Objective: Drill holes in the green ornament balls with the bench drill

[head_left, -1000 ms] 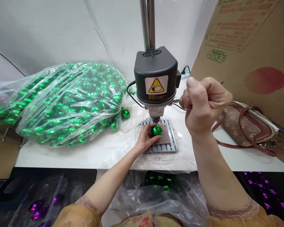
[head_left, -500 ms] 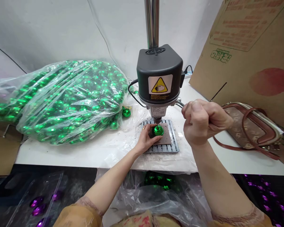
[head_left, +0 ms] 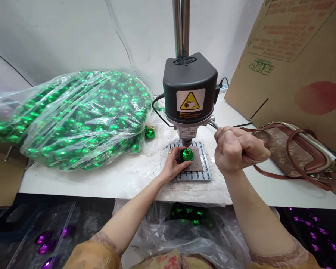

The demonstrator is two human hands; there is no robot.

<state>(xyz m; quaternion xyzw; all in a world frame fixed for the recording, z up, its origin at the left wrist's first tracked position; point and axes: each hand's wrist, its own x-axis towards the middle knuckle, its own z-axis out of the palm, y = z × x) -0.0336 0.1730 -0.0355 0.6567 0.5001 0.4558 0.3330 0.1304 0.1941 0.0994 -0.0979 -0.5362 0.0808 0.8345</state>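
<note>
A shiny green faceted ball (head_left: 187,154) rests on a brown board (head_left: 196,164) over the slotted metal base (head_left: 207,173) of a drill press. My left hand (head_left: 173,163) grips the ball from its left side, thumb in front and fingers behind. Right above the ball hangs the chuck (head_left: 187,142) of the black drill press (head_left: 189,87); whether the bit touches the ball is hard to tell. On the right, my right hand (head_left: 238,149) is wrapped round the end of the press's feed lever (head_left: 213,123).
A big clear bag of green balls (head_left: 86,119) fills the table's left side, with a loose green ball (head_left: 149,133) beside it. To the right lie a brown handbag (head_left: 302,149) and a large cardboard box (head_left: 294,74). Purple balls (head_left: 46,246) show below the table.
My right hand has shifted slightly down and to the left with the lever. My left hand and the green ball have stayed in place under the chuck.
</note>
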